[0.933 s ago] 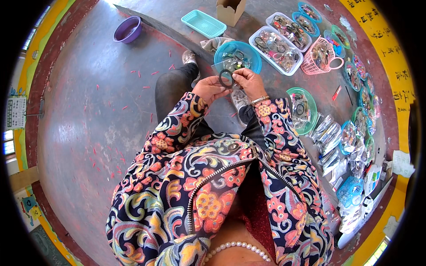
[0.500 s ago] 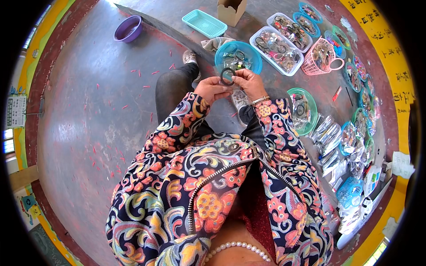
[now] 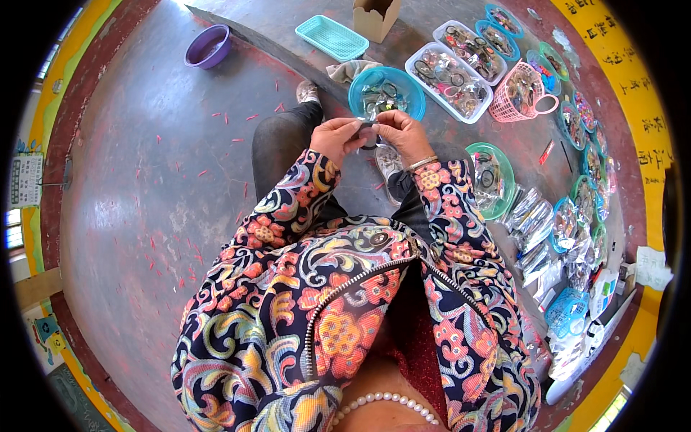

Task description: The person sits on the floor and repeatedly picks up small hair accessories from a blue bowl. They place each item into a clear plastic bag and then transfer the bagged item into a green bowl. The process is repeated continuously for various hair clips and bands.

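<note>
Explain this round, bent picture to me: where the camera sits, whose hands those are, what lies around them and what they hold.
There is no machine here. The camera is worn on a person's head and looks down, and its wide lens bends straight edges and darkens the corners. The patterned sleeves coming up from below are the person's own arms. The left hand and right hand meet over the knees, and together they pinch a small dark ring-like piece; it is too small to say more. Just beyond it on the grey floor stands a blue bowl of small parts. Further right are a clear tray, a pink basket, a green plate and shiny bags. A purple bowl stands apart at the left.
</note>
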A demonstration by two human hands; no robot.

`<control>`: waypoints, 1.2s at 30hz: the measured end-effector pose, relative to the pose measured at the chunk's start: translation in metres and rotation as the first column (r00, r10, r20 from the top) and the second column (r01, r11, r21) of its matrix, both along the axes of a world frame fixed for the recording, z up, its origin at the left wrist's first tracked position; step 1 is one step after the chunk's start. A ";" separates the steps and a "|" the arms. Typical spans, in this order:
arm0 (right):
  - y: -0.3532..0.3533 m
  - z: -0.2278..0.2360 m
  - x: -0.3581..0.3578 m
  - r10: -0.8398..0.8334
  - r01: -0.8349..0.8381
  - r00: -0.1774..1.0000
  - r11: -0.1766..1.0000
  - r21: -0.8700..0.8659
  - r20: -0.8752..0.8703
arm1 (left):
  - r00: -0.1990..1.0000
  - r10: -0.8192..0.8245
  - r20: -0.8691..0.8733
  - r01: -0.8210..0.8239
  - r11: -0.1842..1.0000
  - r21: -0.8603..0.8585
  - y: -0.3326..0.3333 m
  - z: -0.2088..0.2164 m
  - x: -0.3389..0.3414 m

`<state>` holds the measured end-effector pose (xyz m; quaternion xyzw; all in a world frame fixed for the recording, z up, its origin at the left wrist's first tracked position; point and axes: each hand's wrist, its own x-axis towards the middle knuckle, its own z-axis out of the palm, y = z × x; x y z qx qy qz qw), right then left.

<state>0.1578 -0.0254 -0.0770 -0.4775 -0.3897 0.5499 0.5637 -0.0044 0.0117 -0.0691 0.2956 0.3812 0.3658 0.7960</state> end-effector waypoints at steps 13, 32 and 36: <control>-0.014 0.013 0.016 -0.010 -0.007 0.959 0.998 0.057 0.284 | 0.988 -0.113 -0.106 0.133 0.968 0.212 -0.012 -0.006 0.014; -0.042 0.030 0.046 -0.142 0.094 0.890 0.987 0.132 0.434 | 0.990 -0.118 -0.076 0.128 0.982 0.140 -0.014 0.013 0.015; -0.086 0.043 0.112 -0.450 0.492 0.828 0.869 -0.048 0.335 | 0.981 -0.134 -0.141 0.154 0.978 0.140 -0.004 0.002 0.004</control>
